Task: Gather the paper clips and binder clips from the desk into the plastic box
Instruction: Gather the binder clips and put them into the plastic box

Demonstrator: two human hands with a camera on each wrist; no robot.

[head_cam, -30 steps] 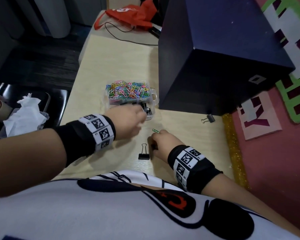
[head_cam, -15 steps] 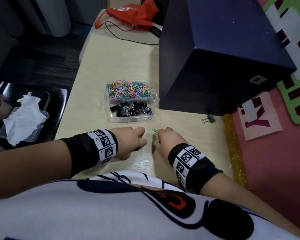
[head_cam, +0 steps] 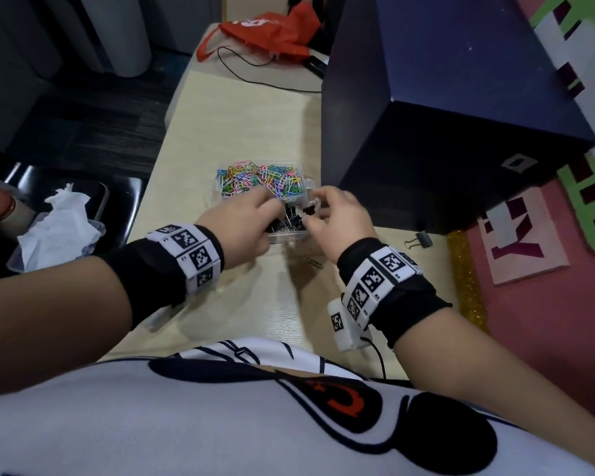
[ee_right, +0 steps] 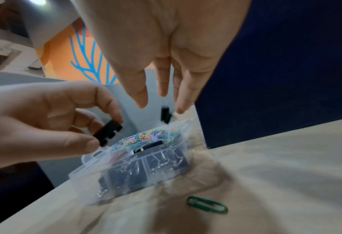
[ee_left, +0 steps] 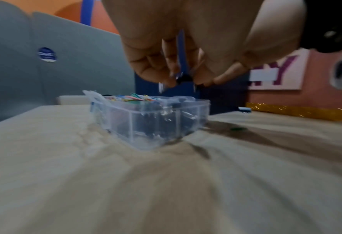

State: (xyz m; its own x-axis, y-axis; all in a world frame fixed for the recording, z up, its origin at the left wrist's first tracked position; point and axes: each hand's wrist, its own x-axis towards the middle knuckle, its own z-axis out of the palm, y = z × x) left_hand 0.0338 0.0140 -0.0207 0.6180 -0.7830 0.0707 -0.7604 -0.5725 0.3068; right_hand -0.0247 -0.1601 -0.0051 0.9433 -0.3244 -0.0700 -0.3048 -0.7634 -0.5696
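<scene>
Because the pale wooden desk (head_cam: 241, 132) is crowded on its right by a big dark-blue box (head_cam: 443, 108), the work happens in the strip just in front of the person. That is likely why the small clear plastic box (ee_right: 126, 178) sits within easy reach of both hands. It is split into sections: coloured paper clips (head_cam: 260, 182) fill the far one and black binder clips (ee_right: 164, 159) the near ones, so each kind goes to its own place.

Both hands hover over the near sections. The left hand (head_cam: 241, 228) pinches a black binder clip (ee_right: 108, 133) between thumb and fingertips, held above the rim, probably for dropping in. The right hand (head_cam: 340, 218) has its fingers spread and pointing down, with a small black binder clip (ee_right: 166, 114) blurred just beneath them; it looks freshly let go.

Two pieces remain out on the desk: a black binder clip with wire handles (head_cam: 419, 240) near the blue box, and a green paper clip (ee_right: 207, 205) close by the plastic box.
</scene>
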